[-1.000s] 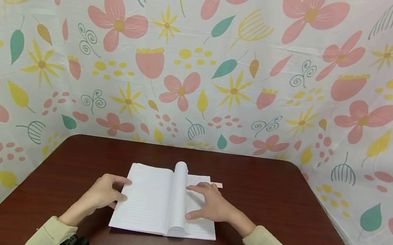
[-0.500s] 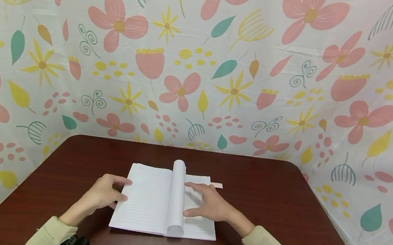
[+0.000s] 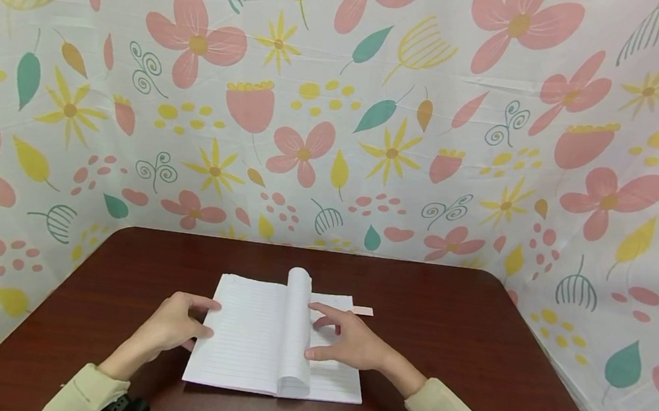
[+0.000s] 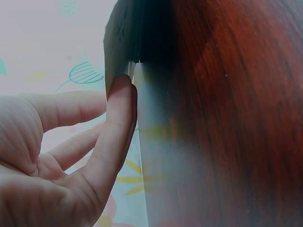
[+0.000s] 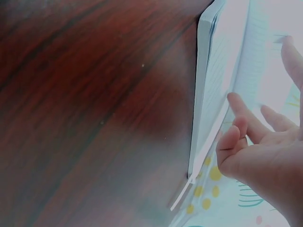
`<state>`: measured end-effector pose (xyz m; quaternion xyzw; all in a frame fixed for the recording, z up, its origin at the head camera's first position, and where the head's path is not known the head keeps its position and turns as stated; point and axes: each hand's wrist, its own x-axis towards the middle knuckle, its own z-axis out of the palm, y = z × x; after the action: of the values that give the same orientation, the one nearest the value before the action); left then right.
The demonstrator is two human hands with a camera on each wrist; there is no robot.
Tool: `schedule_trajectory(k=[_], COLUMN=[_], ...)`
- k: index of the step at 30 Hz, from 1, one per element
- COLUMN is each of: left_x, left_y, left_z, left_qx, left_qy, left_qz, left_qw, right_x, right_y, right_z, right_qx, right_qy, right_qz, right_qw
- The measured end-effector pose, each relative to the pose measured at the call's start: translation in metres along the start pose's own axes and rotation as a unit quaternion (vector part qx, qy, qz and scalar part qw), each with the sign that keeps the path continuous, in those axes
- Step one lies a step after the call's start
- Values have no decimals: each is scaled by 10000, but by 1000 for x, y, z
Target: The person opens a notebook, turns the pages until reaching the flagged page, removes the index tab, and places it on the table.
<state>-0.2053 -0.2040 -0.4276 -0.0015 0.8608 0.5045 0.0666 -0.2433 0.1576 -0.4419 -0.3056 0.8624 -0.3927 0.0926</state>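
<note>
An open lined notebook [image 3: 240, 337] lies in front of me, with several of its pages [image 3: 295, 336] standing curled over near the spine. At its left edge, my left hand [image 3: 171, 320] grips the cover and pages between thumb and fingers; the left wrist view shows fingers beneath the edge [image 4: 118, 47]. My right hand [image 3: 354, 342] reaches over the right-hand page, index fingertip and thumb tip at the right side of the curled pages. Seen from the right wrist, the index and thumb are extended and spread while other fingers [image 5: 232, 139] bend loosely.
A pale pink tab [image 3: 363, 311] sticks out past the notebook's upper right edge. Beneath everything is a dark reddish-brown wooden table [image 3: 443, 325]. A floral curtain [image 3: 340, 99] hangs behind and beside it.
The right hand has moved slightly left, and the curled pages have shifted a little left with it. The left hand keeps its place on the notebook's edge.
</note>
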Motion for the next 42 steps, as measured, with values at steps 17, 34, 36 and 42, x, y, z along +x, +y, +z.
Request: schedule_trajectory(k=[17, 34, 36, 42], left_x=[0, 0, 0, 1], left_y=[1, 1, 1, 1], left_z=[0, 0, 0, 0], left_qx=[-27, -53, -56, -114], left_qy=[6, -9, -6, -9], left_qz=[17, 0, -3, 10], left_qw=[10000, 10000, 10000, 9999], right_x=[-1, 1, 1, 2], right_y=[-5, -8, -10, -15], right_z=[1, 4, 4, 4], right_qx=[273, 463, 516, 607], right_qy=[-5, -31, -47, -39], right_qz=[165, 114, 104, 92], right_qw=[9995, 9989, 9986, 9981])
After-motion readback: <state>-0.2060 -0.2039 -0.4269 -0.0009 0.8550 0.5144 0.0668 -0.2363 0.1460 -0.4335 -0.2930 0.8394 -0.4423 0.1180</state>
